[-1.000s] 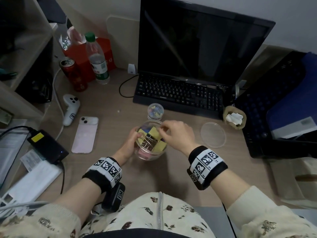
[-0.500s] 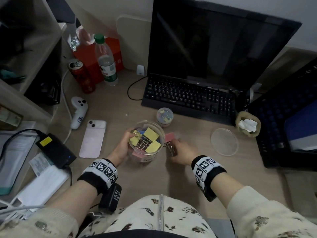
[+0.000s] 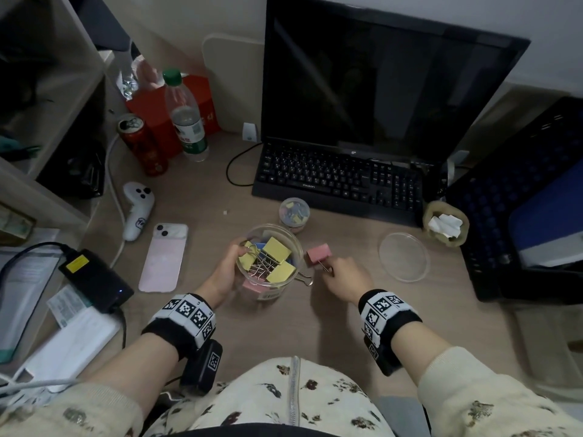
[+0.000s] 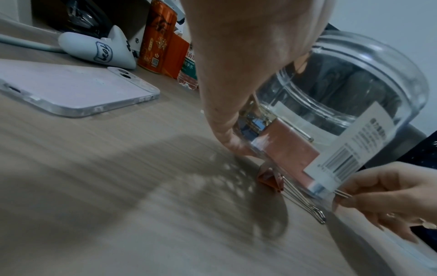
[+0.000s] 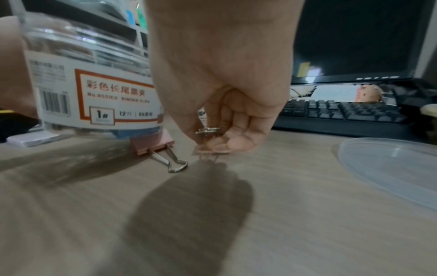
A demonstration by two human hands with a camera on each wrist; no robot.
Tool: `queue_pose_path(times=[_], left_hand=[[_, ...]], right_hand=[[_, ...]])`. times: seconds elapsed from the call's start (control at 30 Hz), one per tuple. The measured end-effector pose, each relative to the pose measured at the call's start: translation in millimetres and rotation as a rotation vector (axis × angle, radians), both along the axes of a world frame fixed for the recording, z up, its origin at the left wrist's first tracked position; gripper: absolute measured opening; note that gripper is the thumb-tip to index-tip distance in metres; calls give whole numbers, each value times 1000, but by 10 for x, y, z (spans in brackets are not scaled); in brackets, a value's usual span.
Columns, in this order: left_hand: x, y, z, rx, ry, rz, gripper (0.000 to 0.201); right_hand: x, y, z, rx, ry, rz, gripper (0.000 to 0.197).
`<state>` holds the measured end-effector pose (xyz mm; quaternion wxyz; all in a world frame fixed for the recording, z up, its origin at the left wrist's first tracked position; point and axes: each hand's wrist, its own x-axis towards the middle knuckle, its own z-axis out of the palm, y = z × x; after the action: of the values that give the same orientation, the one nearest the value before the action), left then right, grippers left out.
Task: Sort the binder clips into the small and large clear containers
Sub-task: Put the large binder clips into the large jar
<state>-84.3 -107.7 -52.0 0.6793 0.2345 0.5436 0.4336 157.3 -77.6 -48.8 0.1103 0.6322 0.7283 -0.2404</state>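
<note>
The large clear container [image 3: 277,236] stands at the middle of the desk with yellow and blue binder clips [image 3: 276,250] piled inside. My left hand [image 3: 235,257] grips its left wall [image 4: 343,89]. Just right of it, my right hand [image 3: 328,269] pinches the wire handles [image 5: 208,130] of a pink binder clip [image 3: 319,253], whose body points away from me. A second pink clip [image 5: 153,143] lies on the desk against the container's base. The small clear container [image 3: 294,212] with small clips stands behind, near the keyboard.
A clear round lid [image 3: 403,257] lies to the right. The black keyboard [image 3: 340,181] and monitor fill the back. A pink phone [image 3: 164,257], a white controller [image 3: 137,209], a red can [image 3: 142,146] and a bottle [image 3: 186,118] sit at the left.
My right hand left the mouth of the large container, dropped to the desk on its right and took hold of the pink clip's handles. My left hand stayed on the container.
</note>
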Motion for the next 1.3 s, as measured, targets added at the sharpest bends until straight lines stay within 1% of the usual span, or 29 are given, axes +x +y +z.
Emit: queue_pose_path(times=[0.1,0.2,0.3,0.4,0.47,0.5,0.53,0.63,0.7,0.73,0.8,0.83,0.93,1.1,1.17,1.3], left_hand=[[101,-15,36,16,10,-26,48],[187,-24,30,24,21,-53,45],[281,-39,44,30,21,-88,51],[396,-73,58,42,8,-101,63],[443,-89,39,50,11,-112,65],[462,-93,24,52,13,-117,67],[486,-97,16,52,15,-124,68],[567,-121,55,71,16,-161,66],[607,-135,92,88,11,-179,64],[615,-137,103,104,20,-189,64],[632,-138,114,124,53,-220,64],[641,-142,122,128,64,-234,62],[670,-181,135,141,78,-292,51],[666,-206,176,165,119,-339,57],[664,-206,191,172,116,-348,59],[649,-213,184,165,78,-323,60]], right_hand=[[97,-11,108,57,39,-44,30],[194,-31,288,174,125,-81,28],[293,-35,434,383,258,-99,25],[366,-40,515,609,474,-119,23],[343,-74,601,744,642,-19,29],[323,-98,637,762,698,64,32],[299,-126,666,743,709,161,35],[245,-206,662,635,533,434,31],[219,-256,674,577,475,549,27],[202,-274,683,524,457,576,30],[172,-306,671,418,394,608,39],[159,-320,639,403,364,627,37],[137,-361,564,439,330,625,20],[117,-368,537,488,260,633,15],[108,-382,549,515,268,634,13],[94,-428,581,570,309,607,26]])
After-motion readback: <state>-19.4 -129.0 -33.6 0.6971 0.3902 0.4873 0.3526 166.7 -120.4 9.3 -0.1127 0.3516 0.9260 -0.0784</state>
